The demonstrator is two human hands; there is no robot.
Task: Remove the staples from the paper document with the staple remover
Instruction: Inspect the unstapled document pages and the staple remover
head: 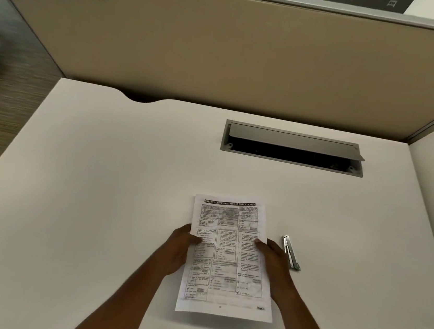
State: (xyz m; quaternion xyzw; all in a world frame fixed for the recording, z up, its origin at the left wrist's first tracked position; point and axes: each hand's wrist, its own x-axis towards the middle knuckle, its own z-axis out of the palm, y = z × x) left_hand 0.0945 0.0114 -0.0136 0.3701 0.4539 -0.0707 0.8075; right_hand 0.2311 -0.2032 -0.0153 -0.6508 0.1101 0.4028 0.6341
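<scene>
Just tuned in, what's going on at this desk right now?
A person holds the paper document over the white desk, the left hand pinching its left edge and the right hand its right edge. The staple remover lies untouched on the desk, just right of the right hand. The removal itself does not appear to have begun.

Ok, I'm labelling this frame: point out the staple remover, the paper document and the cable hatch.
staple remover (pixel 291 252): head view, mid metal body.
paper document (pixel 227 253): head view, printed centre.
cable hatch (pixel 292 140): head view, raised grey lid.
</scene>
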